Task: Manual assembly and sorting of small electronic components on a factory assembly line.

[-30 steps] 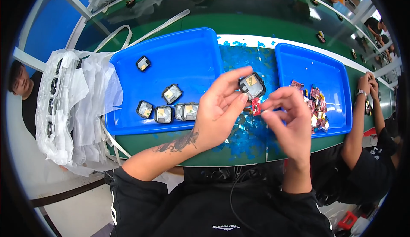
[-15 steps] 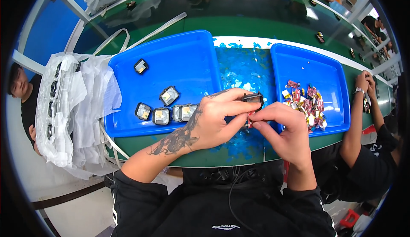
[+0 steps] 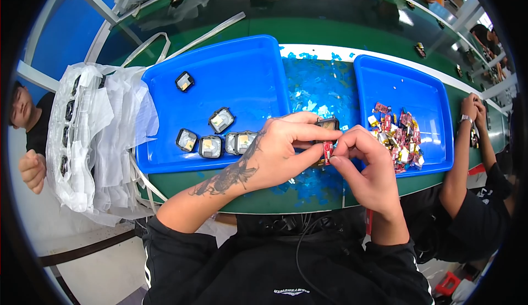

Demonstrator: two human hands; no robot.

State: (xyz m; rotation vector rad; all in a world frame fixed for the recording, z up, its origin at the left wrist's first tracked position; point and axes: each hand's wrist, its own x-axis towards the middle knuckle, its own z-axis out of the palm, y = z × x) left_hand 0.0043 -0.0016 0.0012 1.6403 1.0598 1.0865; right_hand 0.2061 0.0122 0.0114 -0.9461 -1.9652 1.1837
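My left hand (image 3: 278, 150) is closed round a small black square case (image 3: 328, 123), mostly covered by the fingers. Just below the case, a little red circuit board (image 3: 328, 149) shows its face between my left thumb and my right fingertips. My right hand (image 3: 369, 172) pinches at the board's right edge with thumb and forefinger. Left of my hands, several black-rimmed cases with pale insides (image 3: 222, 119) lie in the left blue tray (image 3: 242, 68). The right blue tray (image 3: 404, 82) holds a heap of red boards with yellow and silver parts (image 3: 404, 137).
Blue film scraps (image 3: 311, 90) litter the green bench between the trays. Stacked translucent packing sleeves (image 3: 121, 134) stand at the left, a person behind them. A co-worker's arms (image 3: 461, 140) reach in at the right. A conveyor (image 3: 308, 8) carrying small parts runs along the back.
The red board has turned its face into view between my fingers. My right hand has shifted slightly down and right. The person at the left has raised a hand beside the sleeves.
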